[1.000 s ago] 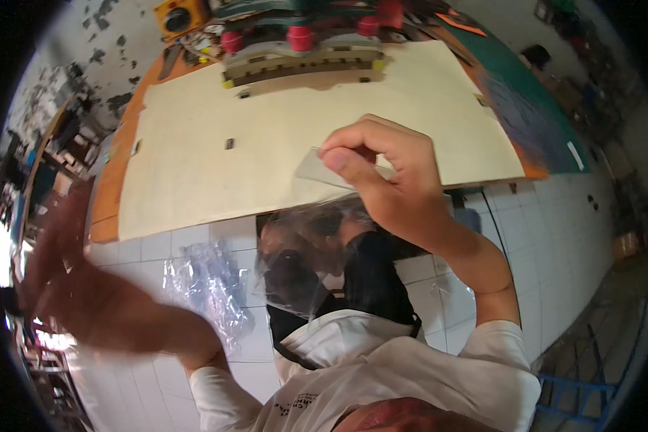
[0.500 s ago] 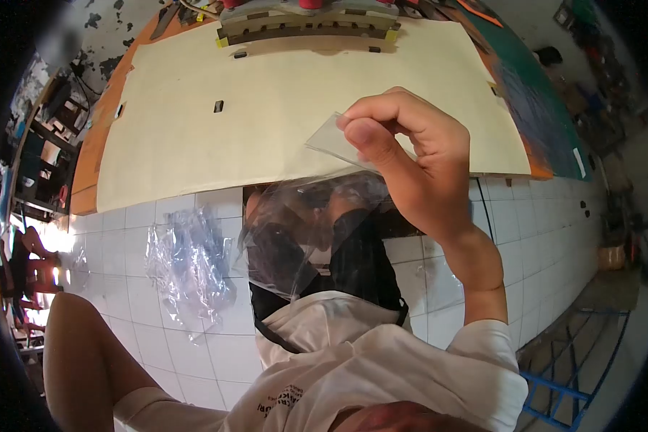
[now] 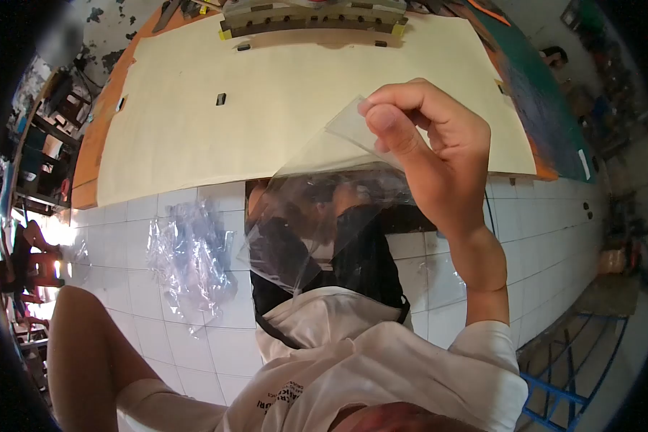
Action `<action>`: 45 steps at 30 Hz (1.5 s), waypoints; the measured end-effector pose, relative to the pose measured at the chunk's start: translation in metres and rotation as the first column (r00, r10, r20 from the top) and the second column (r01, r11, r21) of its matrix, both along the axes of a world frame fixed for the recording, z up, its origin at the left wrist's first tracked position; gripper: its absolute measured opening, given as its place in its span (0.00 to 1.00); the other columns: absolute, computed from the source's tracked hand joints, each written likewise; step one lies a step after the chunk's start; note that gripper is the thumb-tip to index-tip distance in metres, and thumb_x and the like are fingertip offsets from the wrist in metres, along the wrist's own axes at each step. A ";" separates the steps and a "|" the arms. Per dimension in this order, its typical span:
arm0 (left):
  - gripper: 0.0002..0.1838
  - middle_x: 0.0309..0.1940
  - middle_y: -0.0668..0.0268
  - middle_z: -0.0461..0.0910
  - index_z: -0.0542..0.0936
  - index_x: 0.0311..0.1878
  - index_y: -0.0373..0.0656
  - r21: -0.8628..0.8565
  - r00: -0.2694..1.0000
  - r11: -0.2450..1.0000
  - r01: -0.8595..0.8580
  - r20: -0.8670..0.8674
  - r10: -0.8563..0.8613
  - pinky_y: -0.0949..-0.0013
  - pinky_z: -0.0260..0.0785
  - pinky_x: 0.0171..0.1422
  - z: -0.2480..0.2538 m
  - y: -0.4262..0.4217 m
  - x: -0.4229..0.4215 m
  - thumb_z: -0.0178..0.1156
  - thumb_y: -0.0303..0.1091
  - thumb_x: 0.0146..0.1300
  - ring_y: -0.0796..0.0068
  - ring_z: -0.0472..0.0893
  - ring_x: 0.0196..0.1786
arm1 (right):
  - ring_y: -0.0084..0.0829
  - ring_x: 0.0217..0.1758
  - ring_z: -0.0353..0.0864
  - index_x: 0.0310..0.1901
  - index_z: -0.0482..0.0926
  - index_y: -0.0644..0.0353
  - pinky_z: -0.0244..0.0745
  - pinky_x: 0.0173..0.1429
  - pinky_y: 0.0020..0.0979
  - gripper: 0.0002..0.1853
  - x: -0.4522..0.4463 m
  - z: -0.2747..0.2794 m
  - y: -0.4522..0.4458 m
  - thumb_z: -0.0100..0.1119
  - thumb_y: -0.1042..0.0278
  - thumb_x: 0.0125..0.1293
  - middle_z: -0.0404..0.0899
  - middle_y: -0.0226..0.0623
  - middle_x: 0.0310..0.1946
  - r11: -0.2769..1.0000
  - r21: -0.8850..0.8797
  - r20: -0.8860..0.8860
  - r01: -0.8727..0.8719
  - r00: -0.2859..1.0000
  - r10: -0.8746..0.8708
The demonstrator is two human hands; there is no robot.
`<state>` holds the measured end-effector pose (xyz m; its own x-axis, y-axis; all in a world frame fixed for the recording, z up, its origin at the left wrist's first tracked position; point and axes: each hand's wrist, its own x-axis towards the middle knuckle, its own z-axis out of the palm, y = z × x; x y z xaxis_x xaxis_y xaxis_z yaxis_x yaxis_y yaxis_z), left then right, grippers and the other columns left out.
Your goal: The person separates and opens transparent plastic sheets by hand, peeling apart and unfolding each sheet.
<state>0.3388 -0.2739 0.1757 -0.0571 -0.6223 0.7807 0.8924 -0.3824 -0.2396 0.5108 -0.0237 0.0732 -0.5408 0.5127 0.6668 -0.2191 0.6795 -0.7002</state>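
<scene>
My right hand [image 3: 433,147] is raised over the front right part of the yellow-covered table [image 3: 173,119]. Its thumb and fingertips are pinched on the upper corner of a clear plastic bag [image 3: 302,191]. A narrow folded band runs along the top of the bag, near my fingers. The rest slants down to the left, across the table's front edge and over my lap, and my legs show through it. On the left my bent arm [image 3: 83,353] shows at the elbow, while the left hand lies outside the picture.
A metal bar fixture [image 3: 313,24] with yellow ends stands at the table's back. Small black pieces, one a dark block [image 3: 221,99], lie on the yellow sheet. Crumpled clear plastic [image 3: 194,259] is heaped on the tiled floor. A blue metal frame [image 3: 576,367] stands at lower right.
My right hand has moved slightly right and up with the bag's corner. The bag is stretched out straighter, and more of it shows over the table. The view has shifted a little.
</scene>
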 end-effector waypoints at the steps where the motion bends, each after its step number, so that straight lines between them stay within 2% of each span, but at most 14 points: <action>1: 0.25 0.22 0.71 0.70 0.76 0.55 0.38 0.004 1.000 1.000 -0.004 -0.011 0.004 0.72 0.74 0.39 0.002 -0.002 0.001 0.34 0.46 0.78 0.78 0.70 0.25 | 0.18 0.27 0.73 0.36 0.83 0.66 0.68 0.34 0.21 0.08 -0.001 0.001 0.000 0.63 0.69 0.66 0.82 0.32 0.27 0.999 -0.036 0.000 -0.009 1.000 0.009; 9: 0.26 0.17 0.76 0.67 0.75 0.58 0.40 0.078 0.995 0.992 -0.099 -0.021 0.101 0.77 0.74 0.36 0.017 -0.011 0.011 0.30 0.46 0.80 0.84 0.67 0.20 | 0.15 0.28 0.72 0.36 0.83 0.67 0.68 0.35 0.20 0.08 -0.006 0.008 -0.003 0.63 0.69 0.66 0.81 0.30 0.27 0.994 -0.111 0.006 -0.013 1.000 0.014; 12: 0.27 0.15 0.77 0.66 0.75 0.59 0.40 0.111 0.992 0.986 -0.123 0.006 0.123 0.79 0.73 0.35 -0.010 0.008 -0.016 0.29 0.46 0.81 0.86 0.66 0.19 | 0.15 0.28 0.71 0.36 0.83 0.67 0.67 0.35 0.20 0.08 -0.004 0.010 -0.006 0.63 0.70 0.65 0.81 0.30 0.27 0.990 -0.137 0.000 -0.028 1.000 0.028; 13: 0.27 0.35 0.54 0.68 0.72 0.58 0.30 -0.264 0.976 0.942 0.209 -0.009 -0.220 0.61 0.68 0.53 -0.029 0.014 -0.034 0.34 0.45 0.75 0.64 0.71 0.39 | 0.15 0.29 0.72 0.36 0.83 0.67 0.67 0.35 0.20 0.07 -0.004 0.011 -0.007 0.63 0.71 0.65 0.81 0.30 0.27 0.989 -0.145 0.012 -0.018 1.000 0.020; 15: 0.26 0.52 0.36 0.75 0.73 0.55 0.27 -0.548 0.814 0.603 0.580 0.423 -0.398 0.49 0.65 0.68 -0.064 0.048 -0.039 0.41 0.41 0.70 0.47 0.77 0.57 | 0.15 0.29 0.72 0.36 0.83 0.67 0.67 0.35 0.20 0.07 -0.003 0.013 -0.010 0.63 0.71 0.65 0.81 0.30 0.27 0.989 -0.150 0.022 -0.015 1.000 0.019; 17: 0.29 0.54 0.49 0.78 0.75 0.57 0.31 -0.881 0.890 0.127 0.456 0.450 -0.073 0.56 0.65 0.69 -0.072 0.076 -0.030 0.49 0.50 0.68 0.56 0.78 0.57 | 0.16 0.29 0.73 0.36 0.83 0.68 0.68 0.35 0.20 0.06 -0.002 0.015 -0.013 0.63 0.72 0.65 0.81 0.30 0.28 0.983 -0.185 0.031 0.009 1.000 -0.004; 18: 0.25 0.52 0.53 0.80 0.76 0.56 0.29 -0.900 0.888 -0.063 0.431 0.435 -0.151 0.62 0.67 0.66 -0.065 0.085 -0.016 0.56 0.44 0.66 0.62 0.79 0.56 | 0.16 0.29 0.73 0.36 0.83 0.68 0.68 0.35 0.20 0.06 -0.002 0.016 -0.015 0.63 0.72 0.65 0.81 0.30 0.28 0.983 -0.184 0.036 0.000 0.999 0.007; 19: 0.21 0.50 0.54 0.81 0.78 0.53 0.28 -0.894 0.883 -0.112 0.434 0.447 -0.143 0.63 0.67 0.65 -0.074 0.100 -0.009 0.59 0.36 0.65 0.64 0.79 0.56 | 0.16 0.29 0.73 0.36 0.82 0.68 0.68 0.35 0.21 0.06 -0.002 0.016 -0.016 0.62 0.72 0.65 0.81 0.30 0.28 0.982 -0.188 0.020 -0.004 1.000 0.008; 20: 0.18 0.49 0.53 0.81 0.78 0.53 0.28 -0.911 0.899 -0.142 0.386 0.407 -0.164 0.63 0.68 0.64 -0.077 0.107 -0.003 0.61 0.30 0.62 0.65 0.79 0.55 | 0.16 0.30 0.73 0.36 0.82 0.68 0.69 0.36 0.21 0.06 -0.003 0.017 -0.017 0.62 0.72 0.65 0.81 0.30 0.29 0.981 -0.192 0.003 -0.007 1.000 0.007; 24: 0.15 0.41 0.57 0.84 0.79 0.49 0.30 -0.887 0.883 -0.222 0.404 0.442 -0.159 0.67 0.74 0.55 -0.089 0.117 0.012 0.64 0.30 0.63 0.70 0.83 0.46 | 0.17 0.30 0.73 0.37 0.82 0.67 0.70 0.36 0.21 0.06 -0.005 0.017 -0.019 0.62 0.72 0.65 0.81 0.31 0.29 0.982 -0.185 -0.011 -0.022 1.000 0.020; 26: 0.12 0.35 0.60 0.85 0.80 0.44 0.30 -0.793 0.797 -0.296 0.532 0.587 -0.140 0.70 0.76 0.51 -0.092 0.117 0.017 0.63 0.31 0.66 0.75 0.83 0.39 | 0.17 0.31 0.74 0.37 0.82 0.68 0.70 0.37 0.22 0.06 -0.005 0.018 -0.020 0.61 0.72 0.65 0.81 0.31 0.30 0.986 -0.169 0.019 0.001 1.000 0.002; 30: 0.11 0.33 0.60 0.85 0.81 0.40 0.29 -0.770 0.803 -0.342 0.538 0.592 -0.071 0.71 0.76 0.47 -0.100 0.118 0.015 0.60 0.31 0.69 0.77 0.83 0.38 | 0.17 0.31 0.74 0.37 0.82 0.69 0.70 0.37 0.22 0.07 -0.009 0.016 -0.019 0.61 0.72 0.65 0.81 0.32 0.30 0.987 -0.160 0.017 0.004 1.000 -0.001; 35: 0.13 0.33 0.61 0.85 0.81 0.39 0.28 -0.658 0.670 -0.345 0.669 0.735 -0.104 0.73 0.77 0.46 -0.102 0.119 0.020 0.57 0.31 0.72 0.78 0.83 0.39 | 0.18 0.31 0.74 0.38 0.82 0.69 0.70 0.37 0.22 0.07 -0.011 0.018 -0.019 0.60 0.73 0.66 0.81 0.33 0.30 0.986 -0.168 0.029 -0.008 0.999 0.013; 45: 0.13 0.32 0.60 0.85 0.82 0.39 0.28 -0.652 0.668 -0.350 0.673 0.738 -0.091 0.73 0.77 0.45 -0.108 0.123 0.021 0.56 0.31 0.72 0.78 0.84 0.38 | 0.18 0.31 0.75 0.39 0.82 0.69 0.71 0.37 0.23 0.07 -0.006 0.019 -0.012 0.60 0.73 0.66 0.82 0.34 0.30 0.991 -0.134 0.082 -0.011 0.996 0.022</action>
<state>0.3598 -0.1506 0.0676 -0.2089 0.9507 0.2291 0.2627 -0.1711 0.9496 0.5051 -0.0360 0.0927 -0.6005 0.5848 0.5454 -0.1667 0.5755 -0.8006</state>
